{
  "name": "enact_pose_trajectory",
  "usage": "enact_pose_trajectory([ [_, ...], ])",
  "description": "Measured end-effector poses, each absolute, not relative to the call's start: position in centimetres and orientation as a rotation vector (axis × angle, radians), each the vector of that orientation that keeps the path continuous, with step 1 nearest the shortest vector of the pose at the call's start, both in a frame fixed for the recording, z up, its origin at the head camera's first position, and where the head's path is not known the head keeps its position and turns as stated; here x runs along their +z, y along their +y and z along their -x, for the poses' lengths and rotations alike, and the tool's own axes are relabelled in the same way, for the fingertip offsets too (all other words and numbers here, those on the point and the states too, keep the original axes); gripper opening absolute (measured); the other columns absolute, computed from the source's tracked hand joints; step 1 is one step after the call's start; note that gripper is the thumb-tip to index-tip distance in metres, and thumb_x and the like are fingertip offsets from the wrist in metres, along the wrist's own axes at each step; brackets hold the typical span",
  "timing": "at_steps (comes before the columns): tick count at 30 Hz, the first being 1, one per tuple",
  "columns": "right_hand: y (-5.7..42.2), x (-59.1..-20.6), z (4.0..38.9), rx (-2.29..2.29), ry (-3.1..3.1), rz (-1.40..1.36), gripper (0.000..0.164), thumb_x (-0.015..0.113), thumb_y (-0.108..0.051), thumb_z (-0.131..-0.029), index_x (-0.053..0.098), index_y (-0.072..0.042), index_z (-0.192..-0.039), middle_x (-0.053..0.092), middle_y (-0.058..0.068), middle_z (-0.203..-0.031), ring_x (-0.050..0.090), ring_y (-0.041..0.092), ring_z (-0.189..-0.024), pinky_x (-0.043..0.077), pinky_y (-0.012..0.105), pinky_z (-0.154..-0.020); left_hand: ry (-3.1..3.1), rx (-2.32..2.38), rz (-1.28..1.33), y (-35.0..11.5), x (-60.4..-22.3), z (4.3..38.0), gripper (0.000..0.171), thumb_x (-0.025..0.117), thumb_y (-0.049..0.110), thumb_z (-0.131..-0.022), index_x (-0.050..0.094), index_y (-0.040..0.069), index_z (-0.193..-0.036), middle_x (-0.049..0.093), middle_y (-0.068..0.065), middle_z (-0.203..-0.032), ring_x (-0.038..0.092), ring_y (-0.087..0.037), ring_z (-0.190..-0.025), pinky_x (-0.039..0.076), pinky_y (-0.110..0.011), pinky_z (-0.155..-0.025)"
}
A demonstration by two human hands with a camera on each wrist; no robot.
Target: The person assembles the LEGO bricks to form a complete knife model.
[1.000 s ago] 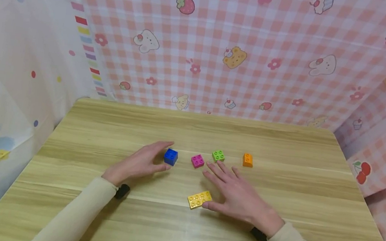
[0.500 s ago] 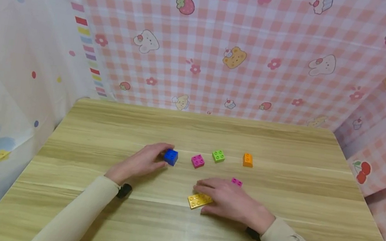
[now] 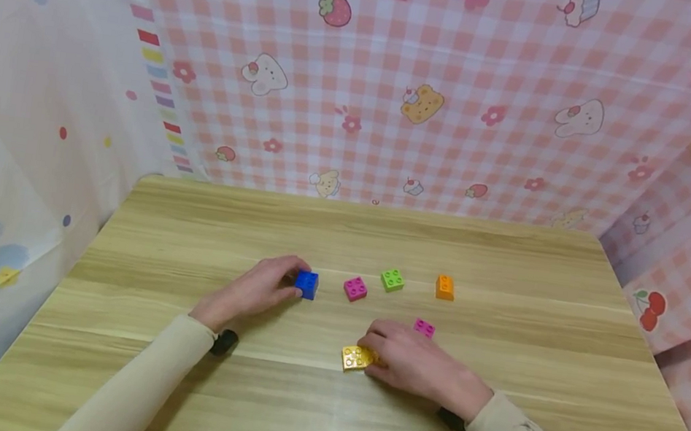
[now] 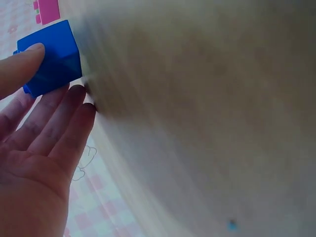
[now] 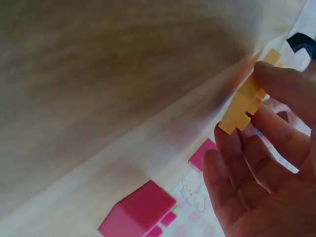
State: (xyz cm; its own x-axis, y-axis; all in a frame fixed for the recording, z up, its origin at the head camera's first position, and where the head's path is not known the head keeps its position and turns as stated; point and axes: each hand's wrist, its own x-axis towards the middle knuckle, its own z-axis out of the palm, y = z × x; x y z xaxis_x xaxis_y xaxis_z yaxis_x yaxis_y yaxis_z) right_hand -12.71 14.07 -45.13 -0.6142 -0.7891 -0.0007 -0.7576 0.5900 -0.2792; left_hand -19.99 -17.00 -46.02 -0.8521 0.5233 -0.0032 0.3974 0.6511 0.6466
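Near the middle left of the table, my left hand (image 3: 258, 290) pinches a blue toy building brick (image 3: 307, 285). The left wrist view shows the thumb on one face of the blue brick (image 4: 55, 59) and fingers against the opposite side. A flat yellow building brick (image 3: 355, 357) with studs is gripped by my right hand (image 3: 411, 359), which covers its right end. In the right wrist view the yellow brick (image 5: 242, 103) sits between thumb and fingers. Just behind the right hand lies a pink brick (image 3: 425, 327), partly hidden by it.
Behind the hands, a square pink brick (image 3: 355, 289), a green brick (image 3: 392, 279) and an orange brick (image 3: 444, 287) with a sloped side lie apart on the wooden table (image 3: 219, 216). A pink checked cloth (image 3: 380, 66) hangs along the back edge.
My left fingers have closed onto the blue brick, shifting it slightly. The right hand has drawn back, uncovering the rear pink brick, and gripped the yellow brick, turning it a little.
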Motion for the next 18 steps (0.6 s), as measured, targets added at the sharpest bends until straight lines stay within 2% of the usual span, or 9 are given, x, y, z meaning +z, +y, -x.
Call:
enact_pose_trajectory([
  [5,14.8,-44.7,12.5,-0.469,2.737,1.195,0.036,0.078,-0.025,-0.094,0.070,-0.009,-0.125,0.064,0.000,-0.117,0.060,0.013,-0.102,0.057,0.035,-0.094,2.697,1.011,-0.685,-16.7,-46.2,19.4,0.032,0.073,0.009,-0.098,0.062,0.002,-0.127,0.069,-0.011,-0.122,0.067,-0.026,-0.113,0.056,-0.043,-0.100],
  [13,15.6,-44.7,12.8,-0.624,2.800,1.095,0.039,0.082,-0.024,-0.091,0.069,-0.008,-0.124,0.063,-0.002,-0.115,0.059,0.010,-0.099,0.058,0.030,-0.090,2.689,1.098,-0.648,-15.8,-45.8,18.1,0.032,0.075,0.009,-0.096,0.064,0.003,-0.126,0.069,-0.011,-0.122,0.068,-0.027,-0.114,0.056,-0.042,-0.100],
  [18,15.9,-44.8,13.0,-0.654,2.853,1.092,0.040,0.083,-0.023,-0.090,0.068,-0.007,-0.124,0.063,0.000,-0.116,0.059,0.011,-0.099,0.059,0.030,-0.089,2.685,1.152,-0.665,-15.4,-45.6,17.3,0.032,0.076,0.009,-0.095,0.064,0.003,-0.125,0.070,-0.010,-0.119,0.068,-0.027,-0.111,0.057,-0.042,-0.099],
])
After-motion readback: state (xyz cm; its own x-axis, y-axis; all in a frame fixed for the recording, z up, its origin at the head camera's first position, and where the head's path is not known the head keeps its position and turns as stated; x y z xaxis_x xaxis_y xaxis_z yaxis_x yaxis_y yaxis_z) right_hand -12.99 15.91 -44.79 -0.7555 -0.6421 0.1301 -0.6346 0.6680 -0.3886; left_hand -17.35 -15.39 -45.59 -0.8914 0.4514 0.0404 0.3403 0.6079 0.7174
